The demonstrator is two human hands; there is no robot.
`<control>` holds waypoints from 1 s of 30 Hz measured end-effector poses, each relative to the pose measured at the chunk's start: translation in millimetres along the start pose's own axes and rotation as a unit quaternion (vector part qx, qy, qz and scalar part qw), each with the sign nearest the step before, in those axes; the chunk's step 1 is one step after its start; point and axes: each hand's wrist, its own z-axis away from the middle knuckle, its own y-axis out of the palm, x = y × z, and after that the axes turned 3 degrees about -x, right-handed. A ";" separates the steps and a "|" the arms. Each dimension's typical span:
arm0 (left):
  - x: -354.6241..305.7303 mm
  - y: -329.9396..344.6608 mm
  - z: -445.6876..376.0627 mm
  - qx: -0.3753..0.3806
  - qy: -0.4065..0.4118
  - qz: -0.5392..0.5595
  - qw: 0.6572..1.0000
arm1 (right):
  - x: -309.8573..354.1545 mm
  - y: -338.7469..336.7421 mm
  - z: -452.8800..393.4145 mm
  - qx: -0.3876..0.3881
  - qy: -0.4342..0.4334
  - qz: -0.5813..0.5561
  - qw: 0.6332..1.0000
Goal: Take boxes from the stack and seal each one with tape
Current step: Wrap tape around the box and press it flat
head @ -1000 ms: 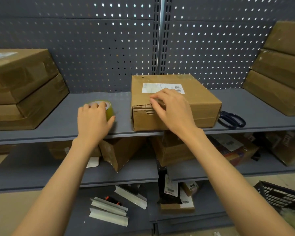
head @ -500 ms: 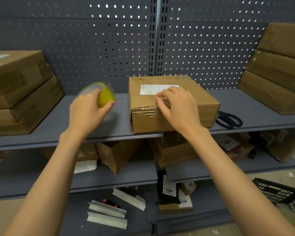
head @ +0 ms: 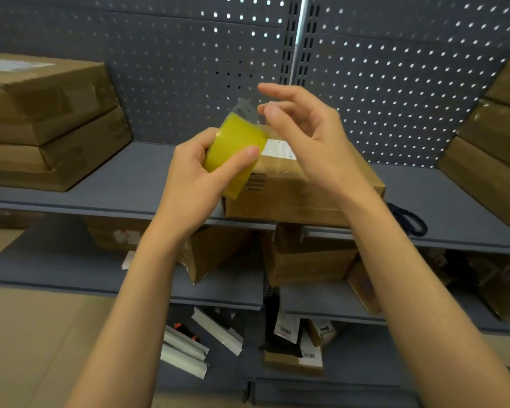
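Dim, even light; soft motion blur, wide-angle edge bending.

Dark-handled scissors (head: 409,220) lie on the grey shelf (head: 124,184) before a perforated back panel (head: 395,83)
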 end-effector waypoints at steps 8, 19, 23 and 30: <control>-4.7 22.2 21.5 -0.017 -0.005 -0.008 1.000 | -13.3 -10.5 -0.4 0.062 -0.016 -0.030 0.997; 9.0 37.8 48.5 -0.088 -0.051 -0.124 0.987 | -39.7 -6.5 17.0 0.069 0.019 -0.022 0.997; 21.0 37.5 56.3 -0.126 -0.134 -0.097 0.978 | -30.0 -0.9 21.3 0.074 -0.018 0.072 0.994; 12.1 31.9 58.5 -0.049 -0.202 0.061 0.976 | -24.7 3.8 4.9 0.048 0.005 0.098 0.994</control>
